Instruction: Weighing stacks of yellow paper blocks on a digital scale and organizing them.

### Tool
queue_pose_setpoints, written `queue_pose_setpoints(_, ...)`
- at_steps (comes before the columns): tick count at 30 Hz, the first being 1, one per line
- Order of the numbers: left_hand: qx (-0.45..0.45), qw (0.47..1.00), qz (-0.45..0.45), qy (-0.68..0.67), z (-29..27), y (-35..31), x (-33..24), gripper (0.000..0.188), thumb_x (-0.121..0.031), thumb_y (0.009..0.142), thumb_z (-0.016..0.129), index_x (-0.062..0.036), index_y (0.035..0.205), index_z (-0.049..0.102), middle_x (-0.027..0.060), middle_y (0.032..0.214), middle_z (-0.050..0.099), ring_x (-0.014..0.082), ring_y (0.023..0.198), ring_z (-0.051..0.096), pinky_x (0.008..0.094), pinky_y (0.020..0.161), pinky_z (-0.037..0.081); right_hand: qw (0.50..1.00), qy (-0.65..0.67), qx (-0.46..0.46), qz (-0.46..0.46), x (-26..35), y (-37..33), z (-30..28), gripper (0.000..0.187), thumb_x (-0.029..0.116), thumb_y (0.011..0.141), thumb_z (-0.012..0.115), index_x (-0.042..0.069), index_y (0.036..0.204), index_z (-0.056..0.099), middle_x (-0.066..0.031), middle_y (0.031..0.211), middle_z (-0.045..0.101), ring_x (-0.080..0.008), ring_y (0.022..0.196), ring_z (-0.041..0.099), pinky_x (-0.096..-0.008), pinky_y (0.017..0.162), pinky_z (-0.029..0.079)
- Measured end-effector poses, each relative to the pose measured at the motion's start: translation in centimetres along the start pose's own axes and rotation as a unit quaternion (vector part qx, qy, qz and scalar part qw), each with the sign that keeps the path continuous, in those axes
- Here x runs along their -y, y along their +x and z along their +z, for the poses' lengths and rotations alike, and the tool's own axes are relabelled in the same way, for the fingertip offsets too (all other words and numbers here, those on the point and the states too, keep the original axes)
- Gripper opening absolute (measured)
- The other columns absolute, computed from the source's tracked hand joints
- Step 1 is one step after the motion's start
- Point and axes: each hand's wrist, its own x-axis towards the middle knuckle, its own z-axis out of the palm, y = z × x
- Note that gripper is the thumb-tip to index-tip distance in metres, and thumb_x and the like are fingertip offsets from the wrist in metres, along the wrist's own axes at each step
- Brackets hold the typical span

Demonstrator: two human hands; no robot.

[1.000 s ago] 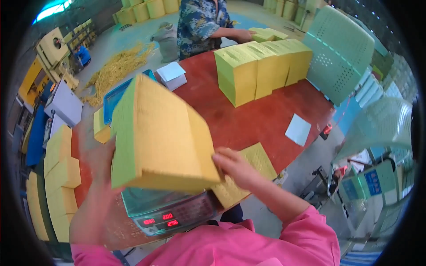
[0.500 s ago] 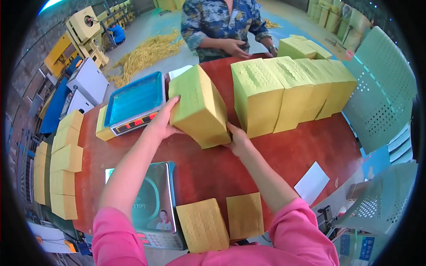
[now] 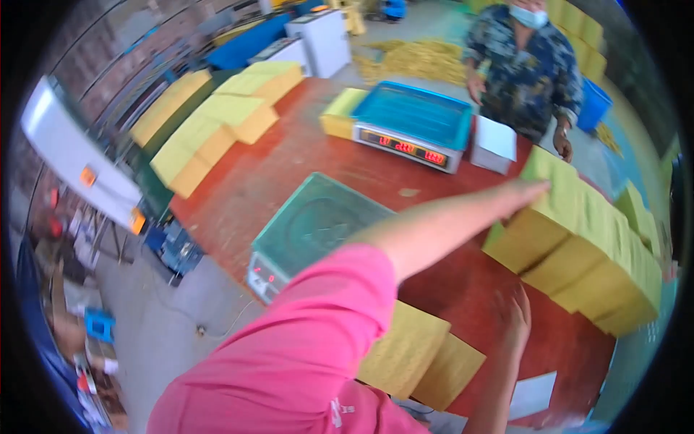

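Note:
A row of tall yellow paper stacks stands on the right side of the red table. Reaching across to the row's near-left end, my left hand lies against the top of the end stack, fingers stretched out and slightly blurred. My right hand is in front of the row, apart from it, with nothing visible in its outstretched, blurred fingers. Two lower yellow stacks, one wider and one smaller, lie close to my body, partly behind my pink sleeve.
A scale with a blue tray and lit red digits stands at the back, a white pad beside it. A greenish flat scale sits left of my arm. More yellow stacks line the left. A masked person stands opposite.
The yellow stack I held between both hands is now out of my grip, at the row's left end. My view has swung left, and my left arm now crosses rightward.

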Motion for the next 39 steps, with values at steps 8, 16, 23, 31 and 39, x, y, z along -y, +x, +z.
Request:
queue_pose_setpoints(8, -0.184, 0.899, 0.291, 0.271, -7.3, -17.9, 1.7, 0.080, -0.051, 0.087, 0.061, 0.0050, 0.140, 0.041, 0.0253, 0.141, 0.046, 0.0359, 0.133, 0.044, 0.0392, 0.111, 0.033, 0.985, -0.114, 0.104, -0.081, 3.7, -10.1, 6.3, 0.041, 0.014, 0.096, 0.047, -0.001, 0.134, 0.048, -0.0132, 0.122, 0.057, -0.0187, 0.095, 0.060, -0.0316, 0.083, 0.049)
queue_pose_setpoints(16, -0.411, 0.798, 0.148, 0.416, -36.6, -48.2, 12.0, 0.051, -0.040, 0.089, 0.064, -0.0022, 0.123, 0.061, 0.0206, 0.138, 0.051, 0.0325, 0.130, 0.048, 0.0397, 0.107, 0.039, 0.964, -0.154, 0.190, -0.105, -7.8, -19.6, 26.3, 0.042, 0.026, 0.089, 0.062, -0.009, 0.114, 0.061, -0.0217, 0.097, 0.067, -0.0276, 0.082, 0.065, -0.0356, 0.075, 0.053)
queue_pose_setpoints(23, -0.597, 0.578, -0.048, 0.553, -60.0, -69.5, 19.8, 0.063, -0.048, 0.092, 0.053, -0.0006, 0.133, 0.051, 0.0178, 0.144, 0.045, 0.0332, 0.134, 0.041, 0.0452, 0.111, 0.033, 0.922, -0.115, 0.326, 0.173, -25.0, -22.6, 47.9, 0.025, 0.004, 0.094, 0.048, -0.006, 0.112, 0.061, -0.0133, 0.099, 0.066, -0.0224, 0.084, 0.065, -0.0333, 0.077, 0.053)
queue_pose_setpoints(31, -0.490, 0.588, -0.130, 0.630, -64.2, -73.5, 22.3, 0.078, -0.058, 0.094, 0.043, 0.0002, 0.146, 0.034, 0.0179, 0.154, 0.031, 0.0306, 0.144, 0.026, 0.0482, 0.118, 0.018, 0.858, -0.242, 0.440, 0.109, -37.1, -19.3, 65.2, 0.047, 0.028, 0.100, 0.052, -0.004, 0.133, 0.049, -0.0146, 0.125, 0.061, -0.0235, 0.116, 0.057, -0.0341, 0.101, 0.044)
queue_pose_setpoints(39, -0.458, 0.618, -0.033, 0.639, -55.0, -71.4, 23.1, 0.078, -0.055, 0.093, 0.048, 0.0053, 0.141, 0.037, 0.0212, 0.150, 0.035, 0.0345, 0.140, 0.032, 0.0506, 0.116, 0.022, 0.858, -0.295, 0.414, -0.066, -41.8, -14.7, 72.2, 0.051, 0.029, 0.097, 0.053, -0.002, 0.138, 0.046, -0.0198, 0.126, 0.060, -0.0254, 0.119, 0.056, -0.0362, 0.101, 0.042)
